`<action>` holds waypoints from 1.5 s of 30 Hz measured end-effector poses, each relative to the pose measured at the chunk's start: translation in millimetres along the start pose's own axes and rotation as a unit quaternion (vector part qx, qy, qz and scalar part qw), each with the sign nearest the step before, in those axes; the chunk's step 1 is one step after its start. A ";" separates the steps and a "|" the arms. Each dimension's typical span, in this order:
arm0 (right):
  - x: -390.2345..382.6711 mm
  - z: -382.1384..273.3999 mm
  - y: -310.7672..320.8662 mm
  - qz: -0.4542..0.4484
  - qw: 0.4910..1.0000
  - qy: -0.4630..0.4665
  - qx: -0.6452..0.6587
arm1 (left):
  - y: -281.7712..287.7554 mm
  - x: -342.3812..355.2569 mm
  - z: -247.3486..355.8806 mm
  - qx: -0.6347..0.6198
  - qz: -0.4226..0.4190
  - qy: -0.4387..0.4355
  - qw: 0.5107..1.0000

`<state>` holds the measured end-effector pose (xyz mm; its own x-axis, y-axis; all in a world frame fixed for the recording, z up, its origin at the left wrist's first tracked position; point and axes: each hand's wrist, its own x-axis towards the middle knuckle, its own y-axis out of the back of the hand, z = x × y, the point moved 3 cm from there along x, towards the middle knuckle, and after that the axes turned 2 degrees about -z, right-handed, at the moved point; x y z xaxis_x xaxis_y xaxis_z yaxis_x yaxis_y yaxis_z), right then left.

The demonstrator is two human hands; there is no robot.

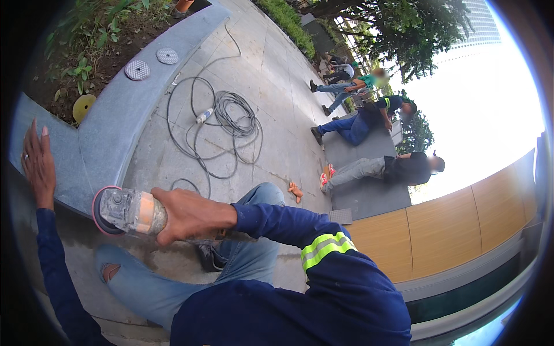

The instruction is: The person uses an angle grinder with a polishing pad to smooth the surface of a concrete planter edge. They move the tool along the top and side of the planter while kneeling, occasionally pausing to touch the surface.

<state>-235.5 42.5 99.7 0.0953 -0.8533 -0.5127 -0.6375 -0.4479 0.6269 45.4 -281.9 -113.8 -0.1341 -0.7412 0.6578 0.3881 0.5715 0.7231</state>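
My right hand [190,216] is wrapped round the body of a dusty angle grinder [130,212], gripping it from above. The tool carries a round disc [107,211] with a pinkish-red rim, held at the edge of the grey stone ledge [112,138]; whether disc and stone touch, I cannot tell. Palm down on the ledge's left part rests my left hand [39,164], fingers stretched out and holding nothing. Two pale, dotted round polishing pads [137,70] lie farther along the ledge. A yellow disc [84,108] sits at the soil's edge beside the ledge.
Loops of grey cable [236,118] with a white-and-blue connector [204,116] lie on the paving. An orange crumpled thing [296,192] is near my knee. Planted soil [63,63] borders the ledge. Several people stand or sit beyond, one in a black top [404,170].
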 end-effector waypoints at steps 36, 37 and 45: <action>11.4 -14.3 14.2 -0.001 0.995 -0.034 0.097 | 88.3 15.6 62.2 -0.072 -0.011 0.092 0.993; 12.5 -15.2 11.7 0.001 0.995 -0.035 0.091 | 87.2 15.2 60.7 -0.073 -0.010 0.096 0.993; 9.0 -6.6 3.2 -0.004 0.996 -0.028 0.089 | 77.9 15.1 60.7 -0.071 -0.030 0.091 0.993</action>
<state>-231.7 31.6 101.0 0.0624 -0.8313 -0.5523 -0.7633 -0.3963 0.5103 18.4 -227.1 -34.8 0.0004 -0.8308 0.5566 0.5116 0.4784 0.7137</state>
